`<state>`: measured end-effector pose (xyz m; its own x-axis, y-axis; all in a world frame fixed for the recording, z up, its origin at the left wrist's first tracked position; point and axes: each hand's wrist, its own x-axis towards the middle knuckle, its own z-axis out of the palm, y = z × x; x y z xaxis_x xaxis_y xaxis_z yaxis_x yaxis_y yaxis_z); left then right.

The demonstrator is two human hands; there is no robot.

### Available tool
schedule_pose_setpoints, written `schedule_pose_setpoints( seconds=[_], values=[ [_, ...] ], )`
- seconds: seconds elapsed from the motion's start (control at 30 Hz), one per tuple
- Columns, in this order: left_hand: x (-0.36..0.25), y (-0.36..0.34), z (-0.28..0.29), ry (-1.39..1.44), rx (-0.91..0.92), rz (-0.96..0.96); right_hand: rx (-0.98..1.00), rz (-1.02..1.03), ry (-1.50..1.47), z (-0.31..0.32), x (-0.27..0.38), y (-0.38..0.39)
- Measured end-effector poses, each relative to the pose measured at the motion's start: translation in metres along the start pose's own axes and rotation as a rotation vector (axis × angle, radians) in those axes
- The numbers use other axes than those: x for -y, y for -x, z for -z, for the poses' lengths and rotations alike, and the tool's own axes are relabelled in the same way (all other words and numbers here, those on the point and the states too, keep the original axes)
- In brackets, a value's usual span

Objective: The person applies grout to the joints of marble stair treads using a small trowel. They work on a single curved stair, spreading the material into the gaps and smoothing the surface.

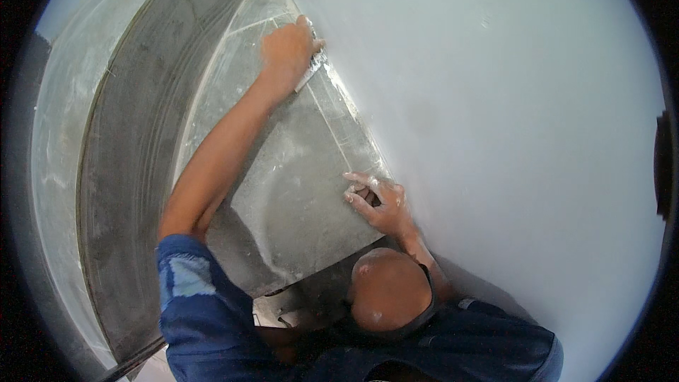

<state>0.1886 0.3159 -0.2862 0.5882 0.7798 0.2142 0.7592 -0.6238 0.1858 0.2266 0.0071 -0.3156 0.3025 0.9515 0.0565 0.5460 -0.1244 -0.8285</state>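
My left hand [286, 49] reaches far up along the seam between a grey cement-like surface [297, 184] and a smooth white wall [509, 113]. Its fingers are closed round a flat putty knife [308, 76], whose pale edge lies against the grey surface; the handle is hidden by the hand. Wet-looking white filler [341, 88] streaks the seam beside it. Nearer to me, my right hand [385, 205] is by the same seam, thumb and forefinger apart and the other fingers curled. White paste coats its fingertips, and nothing shows in its grasp.
A dark grey curved band [134, 148] runs along the left, with a paler panel [64, 141] beyond it. Thin pale lines mark the grey surface. Its near edge ends above a dark gap [318, 286] close to my body.
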Motion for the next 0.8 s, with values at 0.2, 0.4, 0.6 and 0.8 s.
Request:
schedule_pose_setpoints(
  seconds=[0.2, 0.4, 0.6, 0.8],
  values=[
    [0.02, -0.001, -0.013, 0.019, -0.008, 0.039, -0.037, 0.045, 0.023, -0.004, -0.001, 0.0],
    [0.009, 0.012, -0.004, 0.058, 0.013, 0.043, -0.031, 0.027, 0.014, -0.003, 0.002, -0.003],
    [0.015, 0.011, -0.005, 0.073, 0.077, 0.042, 0.034, -0.063, 0.066, 0.002, 0.004, -0.002],
    [0.009, 0.033, -0.037, -0.009, 0.019, -0.111, 0.028, -0.047, 0.054, 0.001, 0.002, -0.003]
  ],
)
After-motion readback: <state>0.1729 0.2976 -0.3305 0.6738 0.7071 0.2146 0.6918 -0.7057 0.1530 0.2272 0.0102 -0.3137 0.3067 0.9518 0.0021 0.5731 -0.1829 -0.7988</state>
